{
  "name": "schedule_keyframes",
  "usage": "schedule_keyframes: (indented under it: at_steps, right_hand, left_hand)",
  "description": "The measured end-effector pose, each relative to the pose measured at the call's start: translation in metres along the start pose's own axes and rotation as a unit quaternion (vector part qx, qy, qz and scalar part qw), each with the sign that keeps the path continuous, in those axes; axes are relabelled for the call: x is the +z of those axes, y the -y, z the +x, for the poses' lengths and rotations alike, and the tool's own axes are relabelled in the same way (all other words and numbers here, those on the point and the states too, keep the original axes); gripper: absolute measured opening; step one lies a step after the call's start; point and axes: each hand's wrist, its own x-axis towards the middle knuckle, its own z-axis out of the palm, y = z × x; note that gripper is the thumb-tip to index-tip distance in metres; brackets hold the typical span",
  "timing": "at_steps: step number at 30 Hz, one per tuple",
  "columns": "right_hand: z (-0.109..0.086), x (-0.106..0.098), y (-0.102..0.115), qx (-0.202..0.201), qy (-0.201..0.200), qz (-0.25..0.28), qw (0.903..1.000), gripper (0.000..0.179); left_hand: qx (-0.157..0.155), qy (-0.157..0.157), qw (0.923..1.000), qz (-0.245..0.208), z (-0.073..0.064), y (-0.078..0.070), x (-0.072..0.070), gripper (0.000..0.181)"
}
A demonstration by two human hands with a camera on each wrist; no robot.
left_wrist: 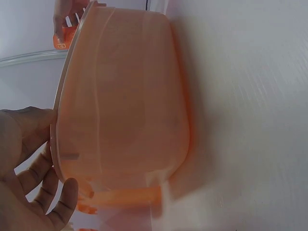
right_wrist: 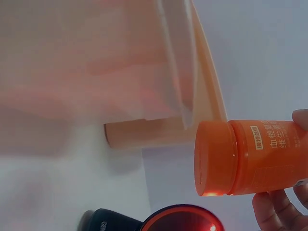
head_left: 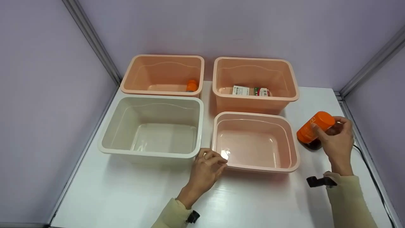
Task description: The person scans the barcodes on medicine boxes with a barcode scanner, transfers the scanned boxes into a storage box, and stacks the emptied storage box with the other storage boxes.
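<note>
My right hand [head_left: 340, 142] grips an orange vitamin bottle [head_left: 311, 128] on its side of the table, right of the light pink bin [head_left: 253, 148]. The bottle is tilted; its orange cap [right_wrist: 214, 159] and printed label show in the right wrist view. A dark round object [head_left: 313, 145] with a red ring overlaps the bottle's lower end. At the bin's near left corner, my left hand [head_left: 205, 169] holds the rim between thumb [left_wrist: 36, 118] and fingers, the other fingers loosely bent. Nothing lies inside this bin.
A white bin [head_left: 152, 154] stands left of the pink one. Behind them are two peach bins: the left bin [head_left: 161, 93] holds an orange bottle [head_left: 191, 85], the right bin [head_left: 253, 104] a white box [head_left: 241, 90] and a green-and-red box [head_left: 261, 91]. A black cable [head_left: 373, 172] runs along the right edge.
</note>
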Motion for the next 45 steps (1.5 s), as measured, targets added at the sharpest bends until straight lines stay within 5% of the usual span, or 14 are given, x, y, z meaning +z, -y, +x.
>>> schedule_keyframes:
  at_steps: [21,45]
  right_hand:
    - [0.001,0.025,0.041,-0.078,0.032,0.038,0.9958,0.064]
    - [-0.002,0.069,0.09,-0.184,0.069,0.072,0.9778,0.068]
  left_hand:
    - [0.0,0.015,0.9998,0.014,0.001,0.0,0.0,0.006]
    - [-0.002,0.005,1.0,0.005,0.001,-0.001,-0.001,0.007]
